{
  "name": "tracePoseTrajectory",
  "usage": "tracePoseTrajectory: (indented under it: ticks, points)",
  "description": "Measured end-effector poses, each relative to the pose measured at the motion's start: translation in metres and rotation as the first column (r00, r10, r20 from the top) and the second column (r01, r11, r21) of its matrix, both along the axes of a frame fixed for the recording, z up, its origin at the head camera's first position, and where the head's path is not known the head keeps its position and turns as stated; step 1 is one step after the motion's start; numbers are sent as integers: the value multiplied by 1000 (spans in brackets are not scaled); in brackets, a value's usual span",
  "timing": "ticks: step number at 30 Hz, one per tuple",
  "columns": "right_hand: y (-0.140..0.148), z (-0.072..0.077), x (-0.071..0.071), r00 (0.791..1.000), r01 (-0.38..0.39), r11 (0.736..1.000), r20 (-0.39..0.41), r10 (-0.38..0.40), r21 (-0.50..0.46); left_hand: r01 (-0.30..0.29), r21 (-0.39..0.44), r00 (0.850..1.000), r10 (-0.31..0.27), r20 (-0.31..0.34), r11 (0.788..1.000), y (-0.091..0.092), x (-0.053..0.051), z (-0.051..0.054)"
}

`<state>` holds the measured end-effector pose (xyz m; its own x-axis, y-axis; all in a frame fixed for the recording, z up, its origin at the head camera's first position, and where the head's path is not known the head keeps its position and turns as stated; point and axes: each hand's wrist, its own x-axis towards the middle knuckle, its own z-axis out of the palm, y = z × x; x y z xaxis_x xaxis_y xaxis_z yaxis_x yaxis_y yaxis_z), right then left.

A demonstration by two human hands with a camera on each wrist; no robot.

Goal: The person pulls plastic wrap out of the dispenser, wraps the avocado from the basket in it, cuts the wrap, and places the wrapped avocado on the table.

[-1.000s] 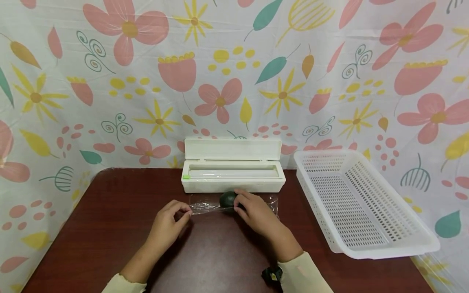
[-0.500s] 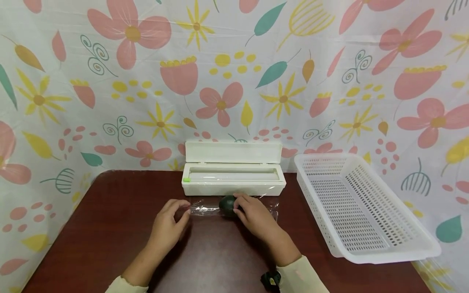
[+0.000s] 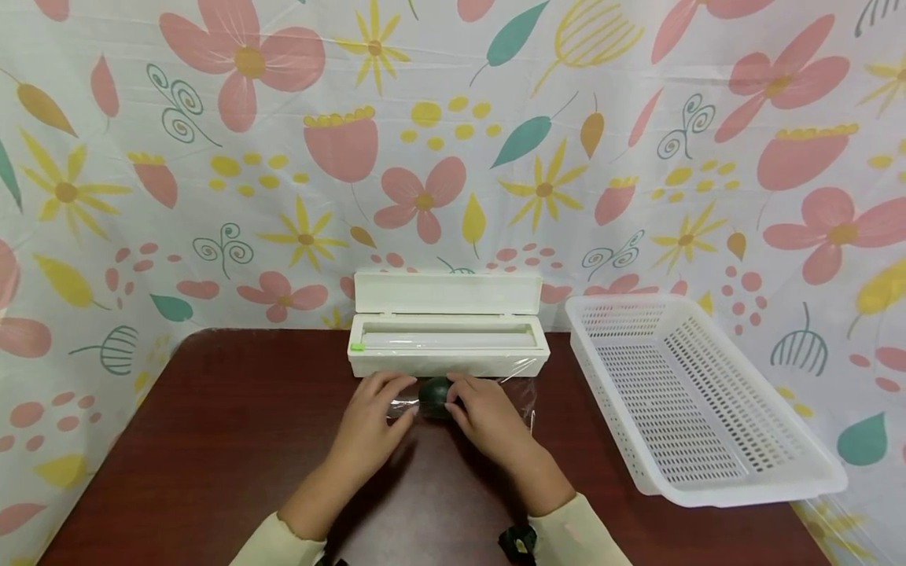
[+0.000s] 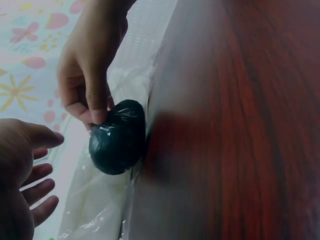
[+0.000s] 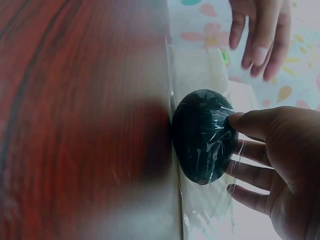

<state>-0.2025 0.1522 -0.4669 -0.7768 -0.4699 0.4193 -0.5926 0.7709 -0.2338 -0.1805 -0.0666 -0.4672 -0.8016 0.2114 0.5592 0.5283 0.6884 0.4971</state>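
A dark green avocado [image 3: 432,396] stands partly covered by clear cling film [image 3: 525,395] just in front of a white wrap dispenser [image 3: 446,364]. In the right wrist view, the wrinkled film clings over the avocado [image 5: 200,142]. My right hand [image 3: 495,420] grips the avocado's right side through the film, thumb nearest me and fingers behind. My left hand [image 3: 364,432] hovers by its left end, thumb and fingers spread and apart from it; the left wrist view shows a gap between that hand [image 4: 20,175] and the avocado [image 4: 117,142].
The dispenser's lid [image 3: 447,294] is raised, and a roll of film [image 3: 453,340] lies inside. A white perforated plastic basket [image 3: 614,444] occupies the table's right side. Behind the dark red wooden table [image 3: 212,424] hangs a flowered cloth [image 3: 425,102].
My left hand has let go of the film's left end and moved right, close to the avocado. My right hand keeps its grip, and the avocado has turned slightly.
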Motion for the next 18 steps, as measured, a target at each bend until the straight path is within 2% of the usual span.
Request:
tracePoseTrajectory:
  ticks: [5, 11, 18]
  points:
    - [-2, 0, 0, 1000, 12, 1000, 23, -12, 1, 61, -64, 994, -55, 97, 996, 9, -8, -3]
    - [-2, -2, 0, 1000, 10, 1000, 18, -10, -16, 93, -79, 986, -81, 143, 993, 18, -17, -6]
    - [-2, -3, 0, 1000, -6, 999, -26, 5, -34, 130, -70, 976, -115, 185, 989, 22, -27, -10]
